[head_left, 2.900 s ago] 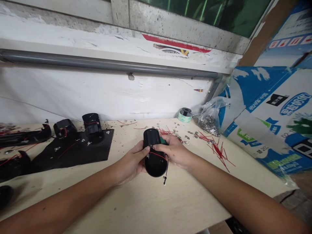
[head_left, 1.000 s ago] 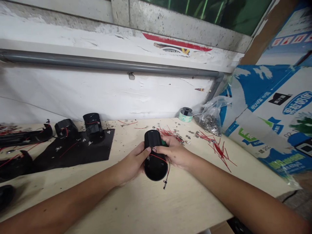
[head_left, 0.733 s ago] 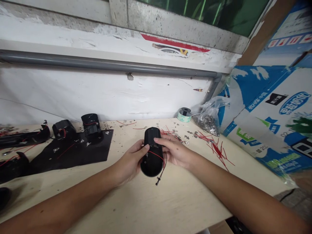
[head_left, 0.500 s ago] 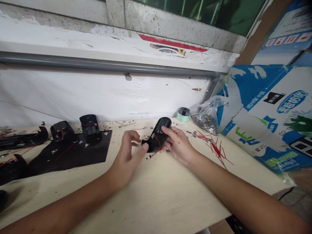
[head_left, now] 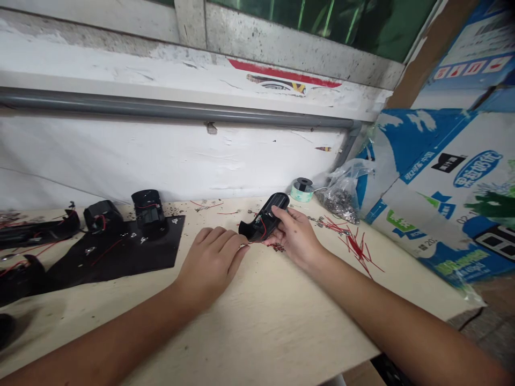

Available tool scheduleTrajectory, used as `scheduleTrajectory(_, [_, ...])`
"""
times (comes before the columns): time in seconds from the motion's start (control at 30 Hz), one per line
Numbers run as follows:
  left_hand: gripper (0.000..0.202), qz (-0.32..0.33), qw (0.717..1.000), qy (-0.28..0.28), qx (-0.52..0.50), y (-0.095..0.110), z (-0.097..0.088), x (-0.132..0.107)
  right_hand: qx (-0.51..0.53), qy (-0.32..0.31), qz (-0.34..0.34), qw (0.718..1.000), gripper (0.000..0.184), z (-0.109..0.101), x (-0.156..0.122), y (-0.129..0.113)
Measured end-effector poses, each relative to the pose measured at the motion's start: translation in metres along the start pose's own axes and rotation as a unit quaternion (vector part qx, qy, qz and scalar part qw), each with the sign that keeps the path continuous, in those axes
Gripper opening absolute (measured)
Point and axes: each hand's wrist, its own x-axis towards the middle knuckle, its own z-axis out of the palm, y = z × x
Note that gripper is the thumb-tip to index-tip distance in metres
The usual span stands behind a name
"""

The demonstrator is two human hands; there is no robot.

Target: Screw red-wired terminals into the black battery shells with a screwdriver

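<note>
My right hand (head_left: 295,230) holds a black curved plastic housing (head_left: 277,201) a little above the table, its thumb on top and its fingers beneath. The housing has a rounded far end and a flared, open near end. Inside it runs a thin red wire (head_left: 264,229), which leads over the near edge toward my left hand (head_left: 213,254). The fingers of that hand are curled, with thumb and forefinger pinched at the wire's end beside the housing. Its fingertips are mostly hidden behind the back of the hand.
Loose red wires (head_left: 358,246) and small metal pieces lie on the right of the table. Behind them are a bag of metal parts (head_left: 341,195) and a tape roll (head_left: 302,189). More black housings (head_left: 148,209) stand left, around a dark sheet (head_left: 156,252). A printed carton (head_left: 434,187) borders the right.
My left hand has turned knuckles up and closed its fingers at the wire end, leaving the housing's rim. The housing has tilted and shifted slightly right in my right hand.
</note>
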Motion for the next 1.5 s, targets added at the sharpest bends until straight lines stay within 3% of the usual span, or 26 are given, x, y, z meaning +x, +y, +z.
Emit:
scheduleTrajectory(0.1, [0.015, -0.033, 0.998, 0.038, -0.034, 0.000, -0.004, 0.003, -0.014, 0.007, 0.006, 1.000, 0.033, 0.000, 0.001, -0.001])
scheduleTrajectory(0.23, [0.021, -0.171, 0.977, 0.094, -0.085, -0.006, -0.009, 0.010, 0.001, 0.020, 0.001, 1.000, 0.030, -0.001, 0.002, -0.003])
scheduleTrajectory(0.33, [0.026, -0.248, 0.961, 0.061, -0.102, -0.014, -0.009, 0.014, 0.021, 0.006, 0.004, 1.000, 0.033, -0.002, 0.002, -0.007])
scheduleTrajectory(0.43, [0.026, -0.283, 0.955, -0.002, -0.091, -0.021, -0.004, 0.014, 0.038, -0.015, 0.011, 0.999, 0.034, -0.002, 0.002, -0.010])
scheduleTrajectory(0.53, [0.023, -0.265, 0.959, -0.075, -0.063, -0.027, 0.001, 0.013, 0.033, -0.020, 0.014, 0.999, 0.032, -0.003, 0.002, -0.010])
scheduleTrajectory(0.63, [0.019, -0.232, 0.968, -0.090, -0.030, -0.029, 0.003, 0.012, -0.006, -0.018, -0.001, 1.000, 0.031, -0.002, 0.002, -0.006])
scheduleTrajectory(0.8, [0.025, -0.231, 0.973, 0.001, -0.020, -0.018, -0.009, 0.014, -0.129, -0.016, -0.091, 0.987, 0.035, 0.000, -0.002, 0.001])
scheduleTrajectory(0.97, [0.031, -0.100, 0.991, 0.057, -0.065, 0.008, -0.018, 0.014, -0.209, -0.032, -0.153, 0.965, 0.038, 0.003, -0.011, 0.003])
scheduleTrajectory(1.07, [0.032, -0.071, 0.994, 0.066, -0.055, 0.017, -0.017, 0.013, -0.238, -0.053, -0.175, 0.954, 0.036, 0.006, -0.016, 0.006])
scheduleTrajectory(1.27, [0.020, -0.069, 0.995, 0.062, -0.034, 0.018, -0.014, 0.017, -0.252, -0.075, -0.169, 0.950, 0.034, 0.011, -0.024, 0.006])
scheduleTrajectory(1.4, [0.018, -0.053, 0.995, 0.071, -0.044, 0.017, -0.014, 0.015, -0.227, -0.062, -0.141, 0.962, 0.037, 0.015, -0.024, 0.003])
scheduleTrajectory(1.5, [0.021, -0.079, 0.994, 0.043, -0.059, 0.020, -0.012, 0.012, -0.189, -0.054, -0.099, 0.975, 0.036, 0.014, -0.020, 0.007])
